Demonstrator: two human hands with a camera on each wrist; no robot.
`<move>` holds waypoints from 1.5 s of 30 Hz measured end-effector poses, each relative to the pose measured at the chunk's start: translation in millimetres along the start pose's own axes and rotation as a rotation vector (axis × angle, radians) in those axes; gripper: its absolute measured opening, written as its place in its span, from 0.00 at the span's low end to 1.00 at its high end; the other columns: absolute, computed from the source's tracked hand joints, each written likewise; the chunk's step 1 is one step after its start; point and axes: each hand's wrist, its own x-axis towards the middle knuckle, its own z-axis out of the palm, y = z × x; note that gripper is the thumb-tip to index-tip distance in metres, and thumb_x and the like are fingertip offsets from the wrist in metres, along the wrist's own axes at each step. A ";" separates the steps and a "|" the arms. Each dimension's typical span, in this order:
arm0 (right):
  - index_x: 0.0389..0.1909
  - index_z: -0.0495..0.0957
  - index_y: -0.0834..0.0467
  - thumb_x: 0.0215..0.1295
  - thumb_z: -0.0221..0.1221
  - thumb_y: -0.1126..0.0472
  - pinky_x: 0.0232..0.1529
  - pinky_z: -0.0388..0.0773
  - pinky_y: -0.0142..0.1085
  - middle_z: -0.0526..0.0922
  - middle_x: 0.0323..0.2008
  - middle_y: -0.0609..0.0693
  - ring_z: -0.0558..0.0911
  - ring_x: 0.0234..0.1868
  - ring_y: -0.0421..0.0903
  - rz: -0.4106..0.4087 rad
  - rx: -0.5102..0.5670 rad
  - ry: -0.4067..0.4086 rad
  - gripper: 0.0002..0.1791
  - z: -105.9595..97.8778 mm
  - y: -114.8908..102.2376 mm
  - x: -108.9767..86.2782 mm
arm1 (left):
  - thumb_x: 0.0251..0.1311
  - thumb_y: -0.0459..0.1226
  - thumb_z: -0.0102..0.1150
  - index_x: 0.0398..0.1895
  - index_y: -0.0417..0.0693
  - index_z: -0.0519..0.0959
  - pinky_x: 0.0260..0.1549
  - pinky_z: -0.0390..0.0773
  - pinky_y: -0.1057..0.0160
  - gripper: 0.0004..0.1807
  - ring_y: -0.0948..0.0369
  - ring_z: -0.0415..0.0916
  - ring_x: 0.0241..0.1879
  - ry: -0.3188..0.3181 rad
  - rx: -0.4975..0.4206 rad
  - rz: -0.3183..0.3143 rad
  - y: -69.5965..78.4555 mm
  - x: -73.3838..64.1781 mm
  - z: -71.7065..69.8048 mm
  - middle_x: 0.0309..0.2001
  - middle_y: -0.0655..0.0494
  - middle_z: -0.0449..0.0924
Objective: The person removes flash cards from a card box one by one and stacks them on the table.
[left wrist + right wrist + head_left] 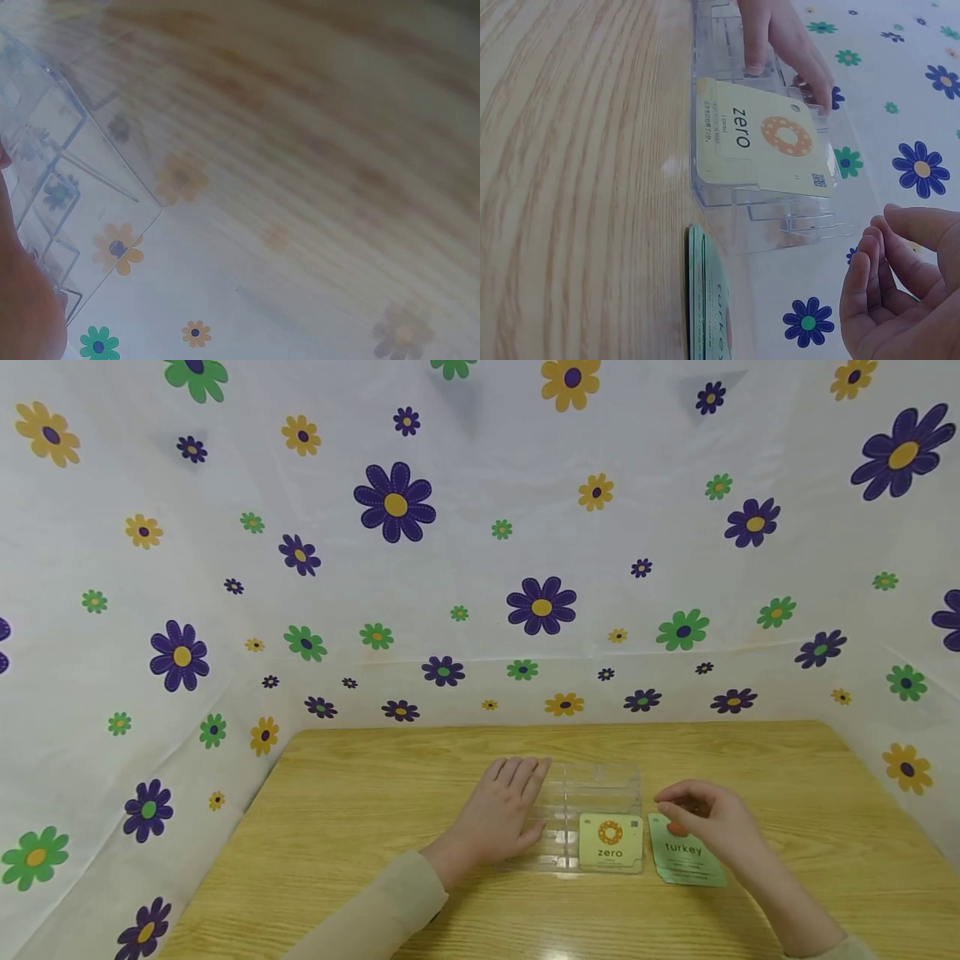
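Observation:
A clear plastic rack with several compartments (600,777) lies on the table, and a pale yellow card (611,852) reading "zero" with an orange ring picture leans in its right front part. My left hand (504,806) rests on the rack's left part, fingers stretched toward its far edge; the left wrist view catches only the edge of that hand (30,300). To the right of the rack lies a stack of green cards (693,868), "turkey" on top. My right hand (716,822) hovers over this stack, fingers loosely bent, nothing between thumb and fingertips.
The wooden table (337,802) runs back to a white cloth wall (465,585) printed with purple, yellow and green flowers. The same cloth hangs along the left and right sides. The green stack sits close beside the rack's right edge.

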 end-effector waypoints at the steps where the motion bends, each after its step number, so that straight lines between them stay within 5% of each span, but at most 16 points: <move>1: 0.55 0.82 0.70 0.74 0.64 0.63 0.40 0.87 0.35 0.87 0.49 0.64 0.87 0.38 0.42 0.001 -0.001 -0.002 0.15 0.4 0.3 0.2 | 0.73 0.62 0.49 0.85 0.44 0.54 0.71 0.68 0.53 0.47 0.56 0.67 0.68 0.001 -0.002 0.000 0.0 0.0 0.0 0.72 0.53 0.68; 20: 0.52 0.85 0.67 0.73 0.65 0.63 0.39 0.84 0.32 0.88 0.44 0.54 0.84 0.38 0.39 -0.012 -0.024 -0.016 0.13 7.4 8.7 5.5 | 0.72 0.62 0.50 0.84 0.44 0.54 0.71 0.68 0.53 0.47 0.55 0.67 0.68 0.010 -0.006 -0.003 -0.5 0.7 -0.8 0.72 0.52 0.68; 45: 0.50 0.85 0.66 0.73 0.66 0.63 0.38 0.81 0.31 0.89 0.44 0.55 0.82 0.37 0.38 -0.021 -0.051 -0.034 0.12 16.2 14.2 9.1 | 0.72 0.62 0.51 0.84 0.44 0.55 0.71 0.68 0.53 0.48 0.56 0.68 0.68 0.017 -0.001 -0.004 0.0 1.3 1.4 0.72 0.53 0.68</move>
